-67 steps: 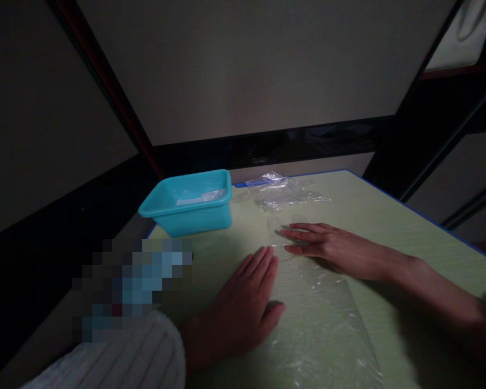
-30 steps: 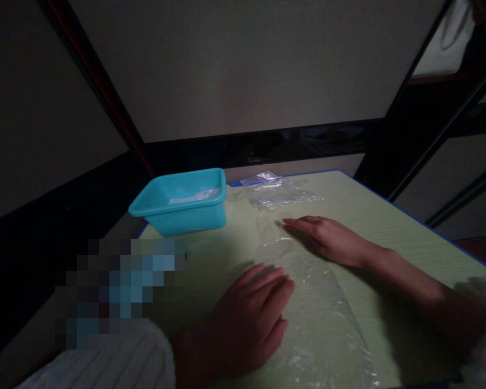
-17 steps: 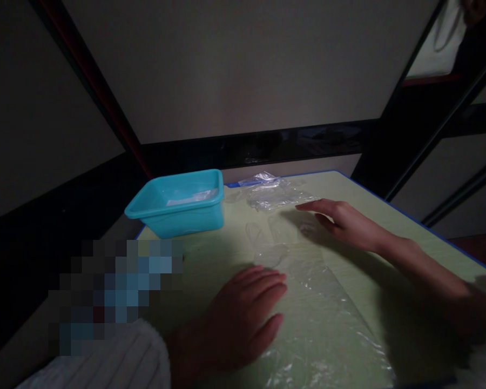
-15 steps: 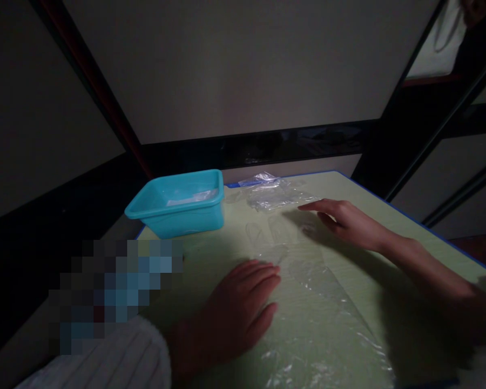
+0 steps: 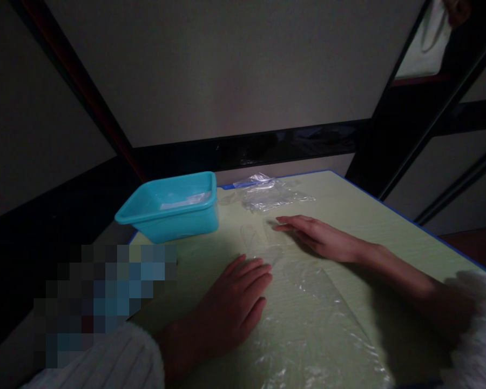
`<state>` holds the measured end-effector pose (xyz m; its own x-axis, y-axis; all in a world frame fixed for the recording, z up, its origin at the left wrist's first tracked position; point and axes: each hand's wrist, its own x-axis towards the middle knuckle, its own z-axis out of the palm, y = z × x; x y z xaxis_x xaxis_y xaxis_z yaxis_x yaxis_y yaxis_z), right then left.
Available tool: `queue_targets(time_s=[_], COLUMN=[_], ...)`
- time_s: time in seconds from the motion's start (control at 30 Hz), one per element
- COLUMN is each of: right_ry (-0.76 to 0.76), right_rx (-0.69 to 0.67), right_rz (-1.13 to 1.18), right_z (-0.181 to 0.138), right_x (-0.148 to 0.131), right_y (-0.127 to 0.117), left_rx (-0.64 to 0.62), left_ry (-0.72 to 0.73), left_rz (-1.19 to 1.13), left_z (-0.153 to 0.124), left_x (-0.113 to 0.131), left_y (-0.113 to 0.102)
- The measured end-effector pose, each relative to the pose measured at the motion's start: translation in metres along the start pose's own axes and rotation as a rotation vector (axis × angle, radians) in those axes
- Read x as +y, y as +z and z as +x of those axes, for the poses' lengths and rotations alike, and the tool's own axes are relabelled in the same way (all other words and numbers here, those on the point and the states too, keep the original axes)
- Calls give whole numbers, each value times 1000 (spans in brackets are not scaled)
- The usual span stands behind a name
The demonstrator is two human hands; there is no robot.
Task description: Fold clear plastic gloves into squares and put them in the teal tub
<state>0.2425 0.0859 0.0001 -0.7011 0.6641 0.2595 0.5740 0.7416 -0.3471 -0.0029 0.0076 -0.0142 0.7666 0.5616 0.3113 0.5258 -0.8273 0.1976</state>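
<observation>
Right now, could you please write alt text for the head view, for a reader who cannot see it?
A person's bare left hand and right hand are held palm down at clear plastic spread on a pale green table. Beyond them are a turquoise basin with something white inside and, to its right, crumpled plastic.

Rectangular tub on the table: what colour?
Turquoise rectangular tub; shows best in the head view.
</observation>
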Motion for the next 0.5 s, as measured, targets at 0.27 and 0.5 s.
queue_targets(time_s=[0.27, 0.5], right_ry=[46, 42], right_rx=[56, 48], right_rz=[34, 66], right_z=[3, 5], right_x=[6, 3], right_y=[13, 16], left_rx=[-26, -34], left_ry=[-7, -11], left_rz=[-13, -5], left_z=[1, 1], left_x=[2, 1], left_y=[-2, -2])
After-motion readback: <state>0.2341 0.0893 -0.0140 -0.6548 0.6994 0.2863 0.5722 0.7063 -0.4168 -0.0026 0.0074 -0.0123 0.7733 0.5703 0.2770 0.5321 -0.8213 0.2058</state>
